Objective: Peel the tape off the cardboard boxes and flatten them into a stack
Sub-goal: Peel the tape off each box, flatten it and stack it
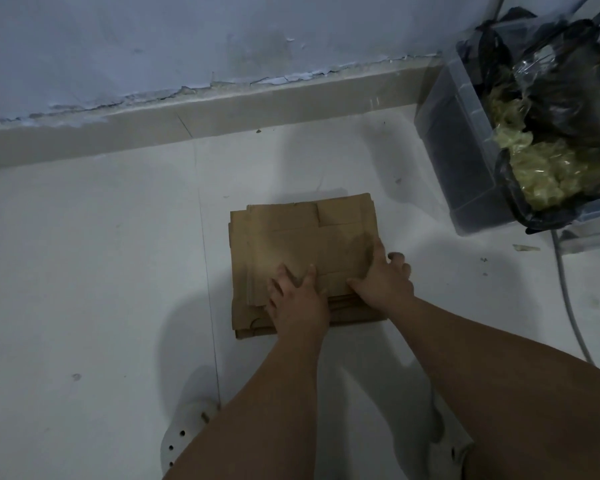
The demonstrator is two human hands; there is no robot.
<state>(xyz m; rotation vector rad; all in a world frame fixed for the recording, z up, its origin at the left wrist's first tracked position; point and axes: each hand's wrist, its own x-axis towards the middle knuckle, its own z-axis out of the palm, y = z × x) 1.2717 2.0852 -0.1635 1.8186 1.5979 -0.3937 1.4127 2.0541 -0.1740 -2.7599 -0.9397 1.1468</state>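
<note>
Clog (182,436): white, nearest, left on the floor (84,254).
Left grip (297,299): fingers spread flat, pressing the stack's near part.
Right grip (383,282): thumb on top, fingers curled over the stack's right edge, holding it.
Cardboard stack (291,237): flattened, lying mid-floor.
Bin (465,168): far right, black-lined, crumpled tape (541,168) inside.

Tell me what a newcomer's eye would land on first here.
The brown stack of flattened cardboard sits mid-floor, with the left hand pressed flat on it and the right hand at its right edge. At upper right, a clear bin lined with a black bag holds yellowish wads of tape.
</note>
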